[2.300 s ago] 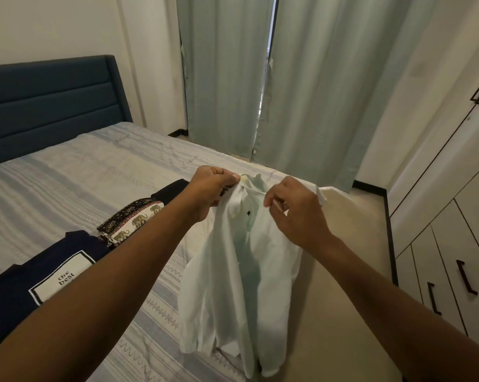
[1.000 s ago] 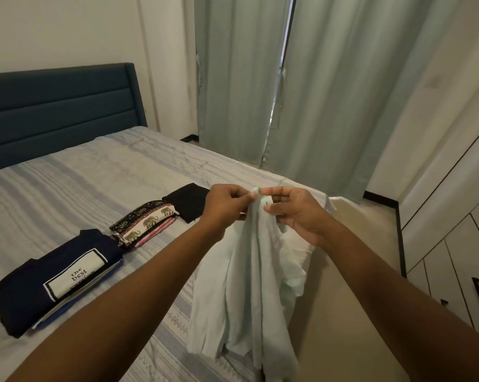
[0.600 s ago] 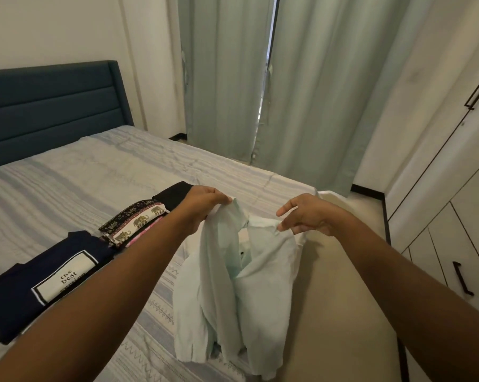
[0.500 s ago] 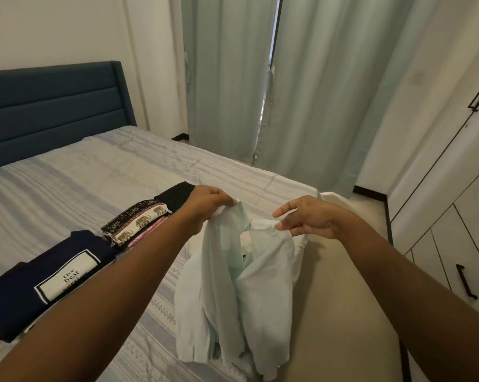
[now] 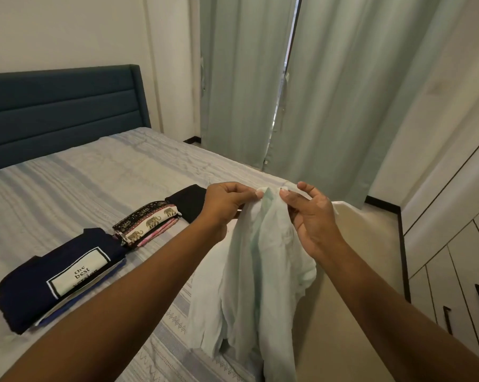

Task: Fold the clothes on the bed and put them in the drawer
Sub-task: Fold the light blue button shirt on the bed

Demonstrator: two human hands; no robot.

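- One thin, crumpled mint shirt (image 5: 260,271) hangs below our fingers (image 5: 244,191).
- Our left hand (image 5: 227,201) and right hand (image 5: 312,216) each pinch its top.
- Three flat folded piles (image 5: 147,224) left of our fingers, on striped bed (image 5: 81,175).

Two bare arms are shown, uncovered along the left forearm (image 5: 139,293) and right forearm (image 5: 384,293); short fingernails (image 5: 259,193) are seen on the left hand (image 5: 224,205) and right hand (image 5: 312,219).

Pale green curtains (image 5: 343,106) hang at 12–1 o'clock, w/ a thin bright gap btwn the two panels. Cream wall (image 5: 67,31) at 10–11. Beige floor (image 5: 370,244) at approx 3–4, black skirting (image 5: 381,204) along its far edge, approx 2.
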